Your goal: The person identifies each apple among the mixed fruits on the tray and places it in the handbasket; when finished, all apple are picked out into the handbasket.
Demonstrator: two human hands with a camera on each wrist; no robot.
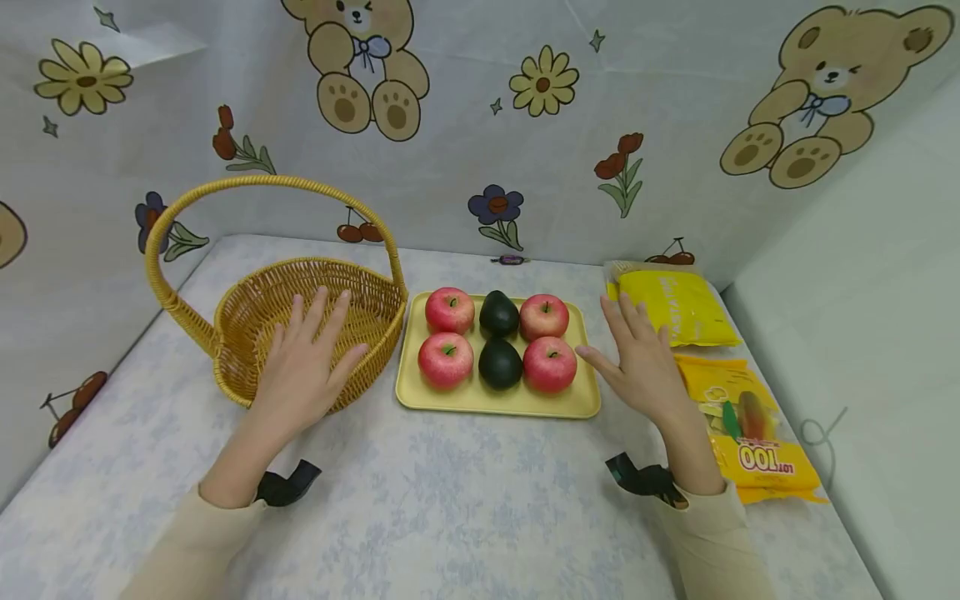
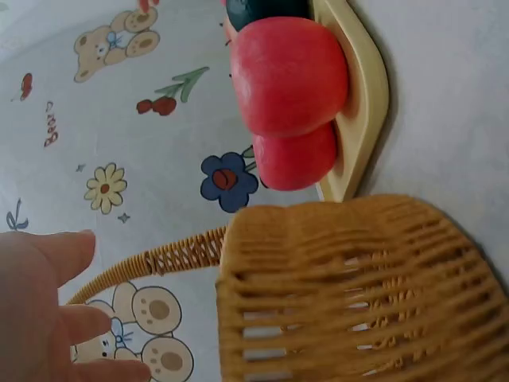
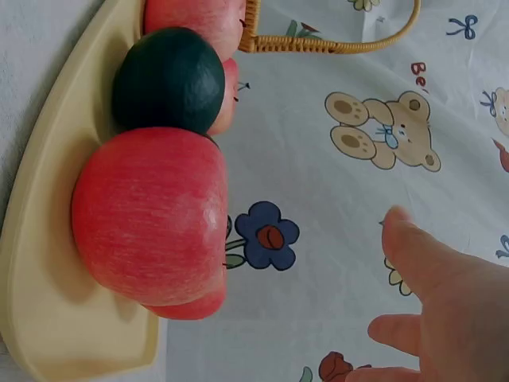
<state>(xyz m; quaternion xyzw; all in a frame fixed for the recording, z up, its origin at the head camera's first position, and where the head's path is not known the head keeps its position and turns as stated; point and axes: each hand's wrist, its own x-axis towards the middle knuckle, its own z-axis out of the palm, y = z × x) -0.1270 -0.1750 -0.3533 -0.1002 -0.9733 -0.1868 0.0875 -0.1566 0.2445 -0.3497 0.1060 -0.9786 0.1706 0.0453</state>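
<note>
My left hand point(image 1: 303, 371), fingers spread, hovers at the near side of a wicker basket point(image 1: 247, 383) with a tall arched handle. Nothing is in its grasp. My right hand point(image 1: 645, 371) is likewise spread and holds nothing, just right of a yellow tray point(image 1: 465, 403). On that tray lie several red apples point(image 1: 446, 361) and two dark green avocados point(image 1: 500, 364), set in two rows. Close in the right wrist view are an apple point(image 3: 151, 215) and an avocado point(image 3: 169, 79). The left wrist view shows the basket's woven side point(image 2: 342, 294) beyond the fingers.
Along the table's right edge lie a yellow packet point(image 1: 675, 308) and an orange-yellow packet point(image 1: 757, 425) marked LOT 100. A small purple item point(image 1: 510, 260) sits at the back edge. Printed cloth point(image 1: 465, 150) hangs behind the table point(image 1: 450, 508).
</note>
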